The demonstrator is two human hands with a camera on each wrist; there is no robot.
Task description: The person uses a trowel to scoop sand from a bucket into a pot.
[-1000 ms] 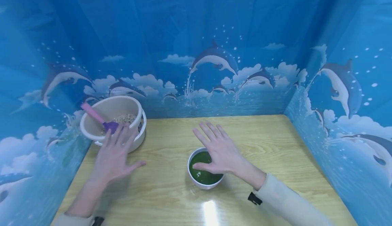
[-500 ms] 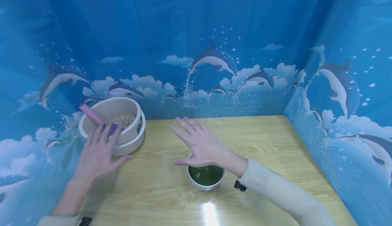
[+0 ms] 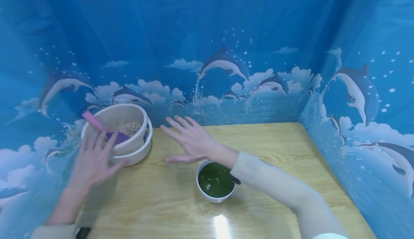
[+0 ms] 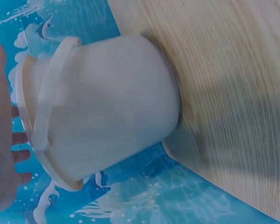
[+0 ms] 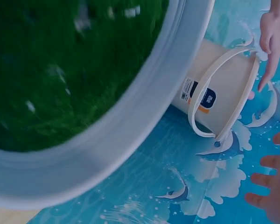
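My left hand (image 3: 90,167) is at the front of a white bucket (image 3: 129,147), its spread fingers overlapping the near rim in the head view. Inside the bucket lie pale grains (image 3: 130,128) and a small scoop (image 3: 120,137) with a purple blade and pink handle, partly hidden by the fingers. The left wrist view shows the bucket's side (image 4: 107,98), its handle and my fingertips (image 4: 21,156) beyond the rim. Fingers apart, my right hand (image 3: 192,140) hovers right of the bucket. Under its forearm stands a white bowl (image 3: 198,185) of green liquid (image 3: 216,181).
A wood-grain table (image 3: 275,167) carries both containers. Blue dolphin-print sheeting (image 3: 181,52) rises along the back and both sides, with the bucket close to its left corner. In the right wrist view, the bowl's rim (image 5: 144,126) looms near the camera, and a label (image 5: 203,95) shows on the bucket.
My right hand has moved left, from over the bowl toward the bucket. The left hand has shifted left and slightly down along the bucket's front. Bucket and bowl stay in place.
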